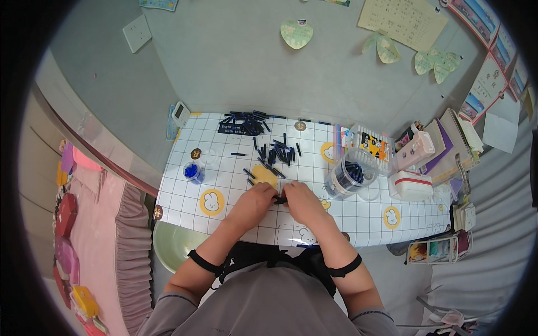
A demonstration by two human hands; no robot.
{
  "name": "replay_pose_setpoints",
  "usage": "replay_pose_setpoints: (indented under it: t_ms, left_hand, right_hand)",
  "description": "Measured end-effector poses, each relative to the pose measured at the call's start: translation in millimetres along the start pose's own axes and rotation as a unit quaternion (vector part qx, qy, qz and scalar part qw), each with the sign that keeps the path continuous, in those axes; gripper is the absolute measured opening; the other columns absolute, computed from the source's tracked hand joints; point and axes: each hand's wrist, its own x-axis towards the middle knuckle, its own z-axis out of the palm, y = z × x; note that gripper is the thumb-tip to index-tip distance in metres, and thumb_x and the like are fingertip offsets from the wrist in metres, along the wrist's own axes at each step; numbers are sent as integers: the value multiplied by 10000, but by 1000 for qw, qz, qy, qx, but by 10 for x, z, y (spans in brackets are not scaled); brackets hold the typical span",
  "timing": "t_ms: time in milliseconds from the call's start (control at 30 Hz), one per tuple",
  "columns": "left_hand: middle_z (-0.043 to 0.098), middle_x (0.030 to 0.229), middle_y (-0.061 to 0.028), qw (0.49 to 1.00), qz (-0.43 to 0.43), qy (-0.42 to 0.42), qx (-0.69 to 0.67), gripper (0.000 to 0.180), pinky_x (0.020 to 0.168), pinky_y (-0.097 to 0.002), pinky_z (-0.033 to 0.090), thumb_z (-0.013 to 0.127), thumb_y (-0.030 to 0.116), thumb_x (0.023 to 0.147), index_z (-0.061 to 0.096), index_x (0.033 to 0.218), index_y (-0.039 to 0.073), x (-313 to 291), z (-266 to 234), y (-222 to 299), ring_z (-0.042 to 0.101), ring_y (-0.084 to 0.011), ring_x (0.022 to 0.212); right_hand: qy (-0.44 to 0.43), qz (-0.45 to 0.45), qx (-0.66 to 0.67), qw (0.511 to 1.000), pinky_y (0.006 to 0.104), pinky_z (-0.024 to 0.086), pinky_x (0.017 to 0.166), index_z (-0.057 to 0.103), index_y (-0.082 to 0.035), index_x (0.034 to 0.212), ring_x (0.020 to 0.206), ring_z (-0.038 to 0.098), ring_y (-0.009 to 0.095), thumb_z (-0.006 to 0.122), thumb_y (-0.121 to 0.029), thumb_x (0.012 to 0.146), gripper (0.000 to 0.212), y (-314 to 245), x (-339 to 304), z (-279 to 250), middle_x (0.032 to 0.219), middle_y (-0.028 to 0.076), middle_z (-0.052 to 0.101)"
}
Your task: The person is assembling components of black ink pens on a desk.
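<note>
My left hand (260, 200) and my right hand (300, 200) meet close to the table's front edge. Between their closed fingertips is a short dark tube (279, 200), which looks like a pen ink cartridge; how it divides between the hands is too small to tell. Just beyond my fingers lies a loose group of such cartridges (278, 152), dark blue to black. Farther back is a denser pile (246, 121) of them. A small clear jar (194, 173) with bright blue pieces stands to the left. To the right, a larger clear jar (339, 180) leans with more cartridges inside.
The table (358, 224) has a white grid cover with rabbit pictures. A box of markers (374, 147), a pink case (416, 150), a white pouch (411, 185) and notebooks crowd its right end. A small white timer (180, 114) is at the back left. A green basin (174, 243) sits below.
</note>
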Motion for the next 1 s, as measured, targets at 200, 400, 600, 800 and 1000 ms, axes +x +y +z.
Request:
replay_pose_setpoints:
  t_ms: [200, 400, 600, 800, 1000]
  left_hand:
    - [736, 1029, -189, 998, -38, 36, -38, 137, 874, -488, 576, 756, 41, 950, 709, 1069, -6, -13, 8, 20, 696, -420, 972]
    - [745, 984, -182, 998, -30, 30, -36, 126, 837, -491, 573, 759, 41, 947, 712, 1057, 1, 14, 33, 37, 700, -411, 966]
    - [749, 971, -179, 997, -33, 41, -59, 116, 828, -488, 573, 763, 39, 943, 726, 1050, 10, -19, 66, 56, 706, -407, 930]
    - [763, 971, -178, 990, -58, 60, -110, 145, 780, -440, 592, 787, 32, 936, 746, 1073, 3, -6, 77, 144, 736, -386, 881]
    - [799, 1026, -162, 971, -110, 67, -203, 166, 794, -358, 643, 806, 22, 958, 769, 1114, -22, 24, 125, 197, 802, -295, 885]
  right_hand:
    - [24, -9, 38, 999, 508, 559, 962, 683, -4, 1078, 1099, 669, 424, 807, -38, 887, 230, -7, -48, -25, 1105, 192, 690]
    - [13, -14, 48, 999, 508, 562, 941, 697, -11, 1033, 1055, 678, 429, 805, -47, 887, 185, 25, -37, -62, 1060, 188, 700]
    - [68, -18, 17, 997, 510, 559, 941, 698, -18, 1046, 1090, 666, 414, 789, -60, 914, 166, -11, -164, 7, 1144, 173, 685]
    - [91, -6, 130, 987, 476, 579, 912, 701, -3, 1051, 1048, 696, 394, 792, -30, 909, 171, 13, -256, -135, 1088, 172, 702]
    - [139, 5, 294, 946, 338, 611, 768, 748, 6, 1079, 844, 755, 245, 845, 19, 891, 212, 143, -303, -94, 957, 128, 768]
